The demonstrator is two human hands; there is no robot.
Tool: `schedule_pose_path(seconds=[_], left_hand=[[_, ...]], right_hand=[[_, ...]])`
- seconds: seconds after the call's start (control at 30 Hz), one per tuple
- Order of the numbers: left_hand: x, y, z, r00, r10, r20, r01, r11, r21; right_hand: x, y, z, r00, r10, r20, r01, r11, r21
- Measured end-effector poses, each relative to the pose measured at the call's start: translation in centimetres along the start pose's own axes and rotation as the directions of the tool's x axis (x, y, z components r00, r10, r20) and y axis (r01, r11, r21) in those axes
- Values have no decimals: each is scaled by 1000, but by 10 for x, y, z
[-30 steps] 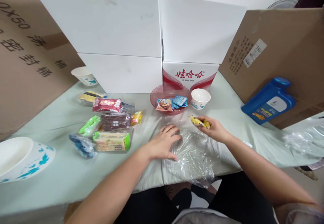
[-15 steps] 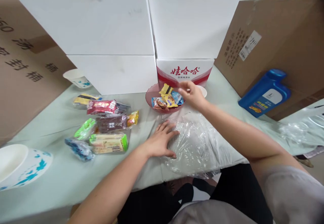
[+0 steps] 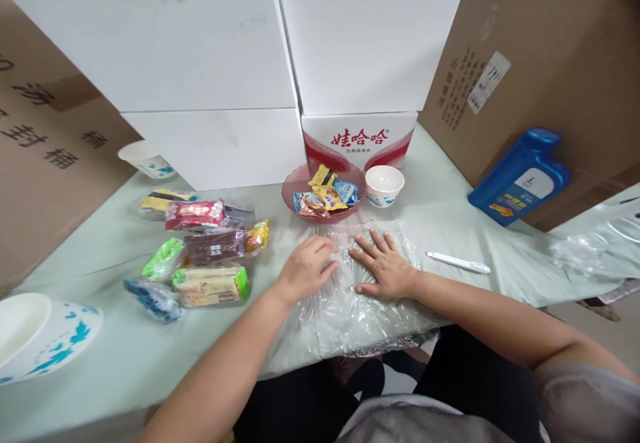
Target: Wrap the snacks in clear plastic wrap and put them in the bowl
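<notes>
A clear, crinkled plastic sheet [image 3: 345, 329] lies on the cloth in front of me and hangs over the table's near edge. My right hand [image 3: 389, 273] lies flat on it with the fingers spread. At its left part, my left hand [image 3: 306, 269] hovers or rests lightly, fingers loosely bent and thumb apart, with nothing visible between them. Just beyond both hands is a pink translucent bowl [image 3: 290, 197] holding several wrapped snacks [image 3: 330, 196]. A small white paper bowl [image 3: 384, 195] with blue leaf print stands right of it. A slim white stick-like tool [image 3: 458, 262] lies beyond my right wrist.
Several packaged snacks [image 3: 215, 246] lie in a group at left. Paper bowls stand at the near left [image 3: 65, 336] and far left [image 3: 147, 159]. White boxes [image 3: 210, 146] and brown cartons [image 3: 540, 89] wall in the table. A blue bottle [image 3: 520, 176] leans against the right carton.
My right hand has come from the pink bowl down onto the plastic sheet, uncovering the paper bowl and the white tool. My left hand has curled its fingers and shifted slightly left.
</notes>
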State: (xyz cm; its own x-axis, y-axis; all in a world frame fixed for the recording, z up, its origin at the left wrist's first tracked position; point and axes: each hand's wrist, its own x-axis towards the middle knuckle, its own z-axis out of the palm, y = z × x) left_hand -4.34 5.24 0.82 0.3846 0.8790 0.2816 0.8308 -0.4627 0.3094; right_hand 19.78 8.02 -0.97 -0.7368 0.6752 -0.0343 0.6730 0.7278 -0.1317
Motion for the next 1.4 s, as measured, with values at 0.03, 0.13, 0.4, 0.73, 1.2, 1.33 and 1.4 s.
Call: schedule_pose_path(seconds=[0.03, 0.13, 0.4, 0.73, 1.2, 1.33, 1.4], left_hand=[[0, 0, 2, 994, 54, 93, -53, 999, -7], [-2, -2, 6, 955, -5, 296, -11, 999, 52], [1, -4, 0, 972, -88, 219, 84, 996, 25], [-13, 33, -30, 685, 496, 534, -153, 814, -560], [-16, 34, -34, 756, 322, 570, -117, 923, -366], [-16, 31, -36, 748, 281, 601, -86, 939, -333], [-17, 30, -35, 724, 276, 633, -75, 943, -325]], right_hand=[[1, 1, -2, 999, 29, 17, -29, 1000, 2], [3, 13, -4, 988, 151, 36, -151, 989, 2], [-48, 55, -26, 964, 186, -190, -148, 969, 196], [-127, 16, -24, 958, -285, -21, 271, 882, 385], [-129, 32, -29, 899, 427, -102, -179, 569, 802], [-124, 33, -25, 868, 482, -117, -187, 536, 824], [-123, 34, -23, 847, 520, -109, -195, 495, 847]])
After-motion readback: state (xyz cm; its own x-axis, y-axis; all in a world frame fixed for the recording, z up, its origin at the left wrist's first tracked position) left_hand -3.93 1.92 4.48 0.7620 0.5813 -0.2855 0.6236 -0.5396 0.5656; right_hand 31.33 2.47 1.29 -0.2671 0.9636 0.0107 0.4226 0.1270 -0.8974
